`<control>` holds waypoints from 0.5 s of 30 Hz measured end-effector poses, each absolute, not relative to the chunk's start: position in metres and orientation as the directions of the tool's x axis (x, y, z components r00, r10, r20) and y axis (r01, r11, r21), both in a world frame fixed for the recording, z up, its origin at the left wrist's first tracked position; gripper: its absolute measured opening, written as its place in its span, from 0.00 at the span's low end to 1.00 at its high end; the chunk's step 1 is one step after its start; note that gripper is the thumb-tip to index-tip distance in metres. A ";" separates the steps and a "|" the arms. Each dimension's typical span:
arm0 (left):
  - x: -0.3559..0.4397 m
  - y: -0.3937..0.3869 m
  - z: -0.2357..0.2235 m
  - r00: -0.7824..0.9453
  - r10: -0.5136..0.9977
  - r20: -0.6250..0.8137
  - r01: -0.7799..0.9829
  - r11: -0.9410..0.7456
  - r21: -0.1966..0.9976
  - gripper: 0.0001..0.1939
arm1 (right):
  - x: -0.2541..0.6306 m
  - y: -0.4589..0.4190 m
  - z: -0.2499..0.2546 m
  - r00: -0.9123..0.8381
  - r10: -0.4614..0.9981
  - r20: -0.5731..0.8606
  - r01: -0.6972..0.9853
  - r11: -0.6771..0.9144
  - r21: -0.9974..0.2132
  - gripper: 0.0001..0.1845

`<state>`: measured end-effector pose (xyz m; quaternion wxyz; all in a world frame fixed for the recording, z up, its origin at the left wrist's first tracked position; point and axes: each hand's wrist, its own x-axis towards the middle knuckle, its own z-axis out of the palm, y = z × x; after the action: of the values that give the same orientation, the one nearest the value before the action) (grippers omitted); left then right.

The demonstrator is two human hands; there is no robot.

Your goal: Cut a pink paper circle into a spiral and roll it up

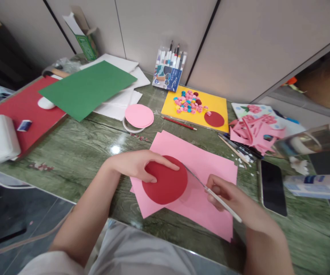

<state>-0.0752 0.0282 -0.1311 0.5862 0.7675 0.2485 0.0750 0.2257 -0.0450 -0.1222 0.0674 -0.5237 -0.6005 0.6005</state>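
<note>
My left hand (142, 166) holds a red paper circle (167, 187), thumb and forefinger resting on its upper face; its other fingers are mostly hidden. The circle lies over overlapping sheets of pink paper (207, 164). White-handled scissors (223, 204), seen nearly edge-on, are in the closed fingers of my right hand (224, 191). Their thin metal blades reach left to the circle's upper right edge. Whether the blades are parted cannot be made out. Beyond the pink sheets lie pink paper circles (139, 115) on a roll of tape (132, 129) and a red pencil (179, 123).
A yellow sheet (167, 105) at the back bears colourful paper balls (189, 102) and another red circle (214, 119). Pink scraps (256, 133), a phone (272, 187) and a bottle (316, 187) lie right. Green paper (89, 88), a red board (39, 126) and a white power bank (0, 139) are left.
</note>
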 end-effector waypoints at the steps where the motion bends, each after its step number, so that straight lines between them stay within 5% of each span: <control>1: -0.075 0.028 -0.132 0.866 0.467 -0.178 0.293 -0.186 0.938 0.31 | 0.225 -0.045 -0.122 -0.446 0.707 -0.549 0.541 -0.276 -0.794 0.15; 15: -0.070 0.028 -0.135 0.876 0.448 -0.180 0.284 -0.177 0.942 0.31 | 0.222 -0.045 -0.119 -0.446 0.729 -0.519 0.519 -0.262 -0.814 0.18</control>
<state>-0.0695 0.0277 -0.1354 0.5949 0.7642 0.2396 0.0688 0.2216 -0.0454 -0.1190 0.0877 -0.5191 -0.6010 0.6013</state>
